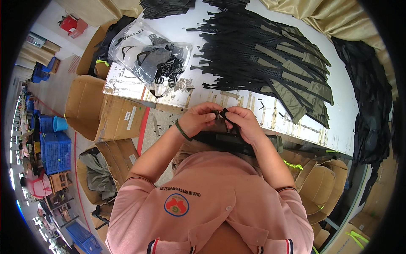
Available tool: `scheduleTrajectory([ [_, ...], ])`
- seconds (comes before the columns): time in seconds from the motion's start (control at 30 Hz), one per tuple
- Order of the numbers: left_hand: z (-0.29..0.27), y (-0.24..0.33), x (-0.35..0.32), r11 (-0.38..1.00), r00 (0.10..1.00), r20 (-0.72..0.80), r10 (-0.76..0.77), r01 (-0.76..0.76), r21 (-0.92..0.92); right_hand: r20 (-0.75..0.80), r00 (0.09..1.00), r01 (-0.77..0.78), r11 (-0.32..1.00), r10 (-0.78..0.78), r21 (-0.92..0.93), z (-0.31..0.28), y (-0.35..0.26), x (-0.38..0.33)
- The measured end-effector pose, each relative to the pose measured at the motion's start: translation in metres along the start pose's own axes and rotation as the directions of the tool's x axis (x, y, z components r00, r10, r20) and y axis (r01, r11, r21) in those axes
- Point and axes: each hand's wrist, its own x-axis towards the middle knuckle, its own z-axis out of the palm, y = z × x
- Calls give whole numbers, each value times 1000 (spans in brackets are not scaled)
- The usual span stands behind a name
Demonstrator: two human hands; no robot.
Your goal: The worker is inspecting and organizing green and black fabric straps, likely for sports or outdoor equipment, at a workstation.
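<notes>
Just in front of the table's near edge, my two hands meet over my lap. My left hand (200,120) is closed in a pinch on a small dark piece, too small to make out, its thumb against the fingers. Close beside it, my right hand (245,122) pinches the end of a black strap (224,112). Below the hands a black and olive fabric piece (230,140) lies across my lap, partly hidden by my right hand and forearm. On the table, left of my hands, a clear plastic bag (146,53) holds several black plastic buckles (170,70).
A broad pile of black and olive strapped fabric pieces (292,63) covers much of the white table (338,122). Cardboard boxes (120,116) stand left of me, and another open box (323,186) is at my right. Dark fabric (366,106) hangs at the far right.
</notes>
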Motion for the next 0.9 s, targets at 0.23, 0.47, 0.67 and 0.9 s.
scheduleTrajectory([
  [0.23,-5,5,-7,988,993,80,-81,91,-121,59,998,-41,997,37,70,6,3,-3],
  [0.47,-9,4,-4,996,995,90,-53,60,-72,79,996,-33,998,37,-53,11,4,-5],
  [0.67,-12,0,-1,991,989,126,-77,90,-99,29,1000,9,949,1,-315,12,2,-7],
  [0.9,-11,-12,5,992,992,93,-85,93,-87,112,956,274,686,-272,-674,21,-7,-15],
])
